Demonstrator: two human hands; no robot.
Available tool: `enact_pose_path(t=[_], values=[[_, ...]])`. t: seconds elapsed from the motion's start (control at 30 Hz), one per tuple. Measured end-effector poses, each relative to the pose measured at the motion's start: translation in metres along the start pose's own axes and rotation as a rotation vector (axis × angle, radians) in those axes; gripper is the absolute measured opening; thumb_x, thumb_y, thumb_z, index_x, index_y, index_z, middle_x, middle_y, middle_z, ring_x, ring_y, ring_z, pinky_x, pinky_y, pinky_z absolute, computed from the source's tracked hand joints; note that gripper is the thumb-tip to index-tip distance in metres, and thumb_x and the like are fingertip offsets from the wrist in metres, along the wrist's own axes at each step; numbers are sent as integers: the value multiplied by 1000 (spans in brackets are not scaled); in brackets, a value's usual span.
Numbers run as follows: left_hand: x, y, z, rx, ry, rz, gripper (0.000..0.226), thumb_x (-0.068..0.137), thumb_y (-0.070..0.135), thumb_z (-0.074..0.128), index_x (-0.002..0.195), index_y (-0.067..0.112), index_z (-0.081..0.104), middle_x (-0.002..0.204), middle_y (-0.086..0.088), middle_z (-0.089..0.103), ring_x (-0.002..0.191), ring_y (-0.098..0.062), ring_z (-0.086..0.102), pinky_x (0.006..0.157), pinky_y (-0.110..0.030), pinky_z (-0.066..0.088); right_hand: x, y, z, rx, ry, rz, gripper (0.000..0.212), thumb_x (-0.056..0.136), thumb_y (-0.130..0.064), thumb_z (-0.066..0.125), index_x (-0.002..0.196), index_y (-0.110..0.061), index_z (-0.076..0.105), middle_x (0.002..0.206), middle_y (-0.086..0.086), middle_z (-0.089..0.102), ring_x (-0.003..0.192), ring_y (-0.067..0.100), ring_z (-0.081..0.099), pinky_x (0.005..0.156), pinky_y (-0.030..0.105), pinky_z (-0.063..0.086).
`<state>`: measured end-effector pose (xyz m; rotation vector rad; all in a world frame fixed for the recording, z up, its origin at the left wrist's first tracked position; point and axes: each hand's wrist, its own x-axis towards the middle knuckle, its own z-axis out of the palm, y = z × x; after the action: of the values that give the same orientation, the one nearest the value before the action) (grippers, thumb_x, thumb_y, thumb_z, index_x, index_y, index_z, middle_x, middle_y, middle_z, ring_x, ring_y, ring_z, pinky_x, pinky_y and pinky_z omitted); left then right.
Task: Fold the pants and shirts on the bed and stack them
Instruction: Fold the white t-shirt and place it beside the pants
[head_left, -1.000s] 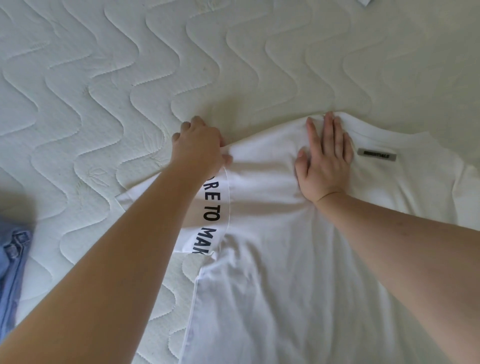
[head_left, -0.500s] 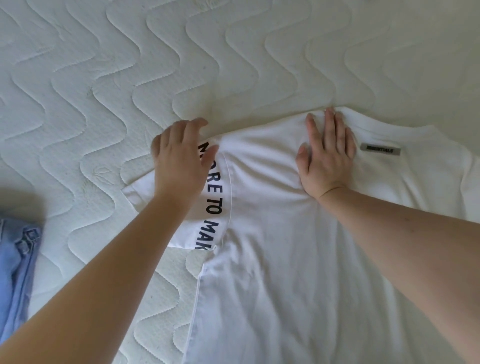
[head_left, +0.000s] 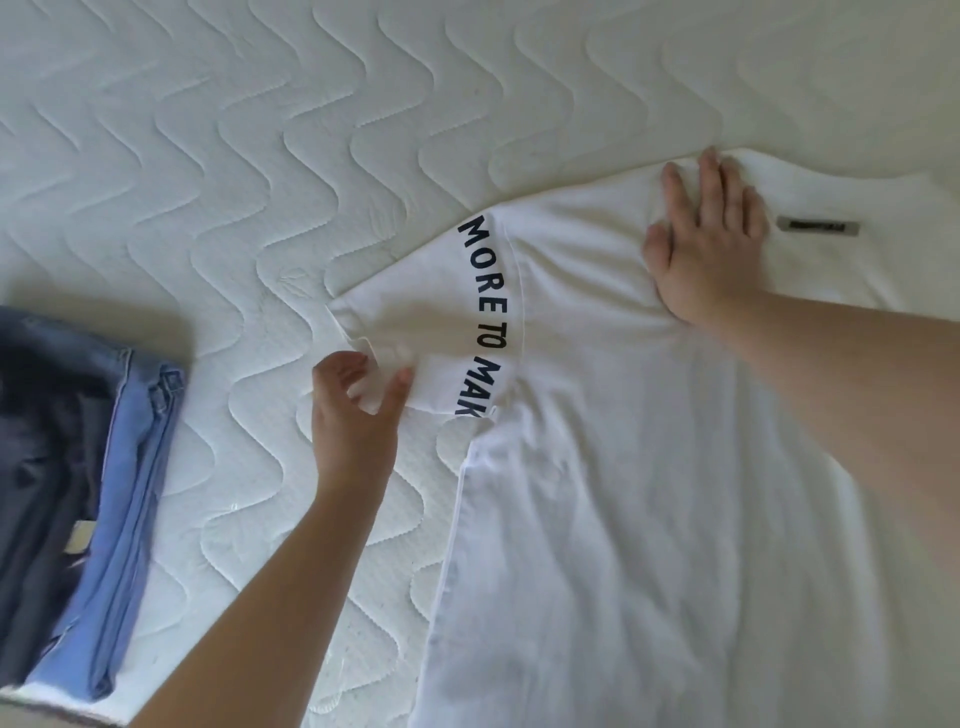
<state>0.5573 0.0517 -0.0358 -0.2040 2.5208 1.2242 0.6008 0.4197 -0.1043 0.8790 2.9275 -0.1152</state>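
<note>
1. You worked on a white quilted mattress (head_left: 260, 156) stitched in wavy lines, which filled the upper and left parts of the frame.
2. A white T-shirt (head_left: 649, 519) lay spread flat across the centre and lower right, its collar end toward the top of the frame.
3. Your right hand (head_left: 706, 244) rested palm down near the collar at upper right, fingers straight and close together, pressing the cloth flat.
4. Your left hand (head_left: 358, 405), at centre left, pinched the hem of the sleeve (head_left: 415, 322) between thumb and fingers.
5. At the left edge lay a pile of folded clothes (head_left: 104, 467), well apart from the shirt: blue denim with something darker over it.
6. By my judgement you were at the sleeve step of folding this shirt; the next move called for carrying the pinched sleeve inward over the body while your right hand pinned the shoulder, then folding the sides and adding it to the pile.
7. Black print along the sleeve seam (head_left: 485, 317) read "MORE TO MAK", the rest hidden by the fold. A small grey label (head_left: 818, 227) sat below the collar; its writing was too blurred to read.
</note>
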Motion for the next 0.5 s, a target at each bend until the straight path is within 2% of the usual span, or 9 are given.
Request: enact_pose_path(t=[0.1, 0.2, 0.27, 0.37, 0.43, 0.5], values=[[-4, 6, -3, 62, -83, -43, 41, 80, 51, 75, 109, 29, 55, 100, 18, 63, 95, 3, 59, 77, -17, 42, 6, -5, -22, -29, -169, 58, 62, 100, -40, 23, 158, -23, 6, 165, 10, -7, 151, 28, -6, 121, 52, -4], [-8, 15, -4, 100, -192, -96, 21, 88, 46, 69, 92, 25, 67, 88, 12, 67, 86, -8, 62, 68, -23, 43, -21, -32, -48, 35, -95, 46, 66, 98, -38, 36, 157, -16, 14, 164, 12, 4, 151, 30, 2, 120, 51, -2], [-12, 20, -6, -20, -207, -168, 22, 92, 41, 65, 86, 20, 67, 84, 8, 67, 83, -14, 61, 69, -25, 46, -68, -67, -59, 204, 4, -12, 63, 96, -35, 46, 153, -15, 28, 159, 12, 25, 147, 32, 21, 117, 46, 12], [-17, 26, -10, -271, -234, -315, 31, 95, 37, 63, 90, 7, 64, 97, -6, 68, 94, -18, 64, 89, -34, 54, -143, -116, -61, 402, 33, -54, 53, 91, -28, 57, 141, -13, 48, 135, 13, 53, 124, 35, 47, 98, 42, 34], [-23, 27, -9, -547, -238, -427, 25, 95, 29, 65, 85, 6, 61, 99, -7, 72, 97, -16, 70, 88, -29, 56, -177, -138, -55, 455, -18, -24, 53, 91, -31, 59, 140, -13, 49, 123, 12, 55, 112, 34, 52, 90, 41, 38], [-30, 25, -6, -715, -192, -503, 17, 94, 20, 67, 89, 4, 61, 96, -8, 74, 91, -15, 74, 82, -27, 58, -201, -156, -47, 443, -75, 18, 65, 89, -45, 60, 144, -17, 41, 118, 10, 53, 107, 29, 51, 87, 39, 39]])
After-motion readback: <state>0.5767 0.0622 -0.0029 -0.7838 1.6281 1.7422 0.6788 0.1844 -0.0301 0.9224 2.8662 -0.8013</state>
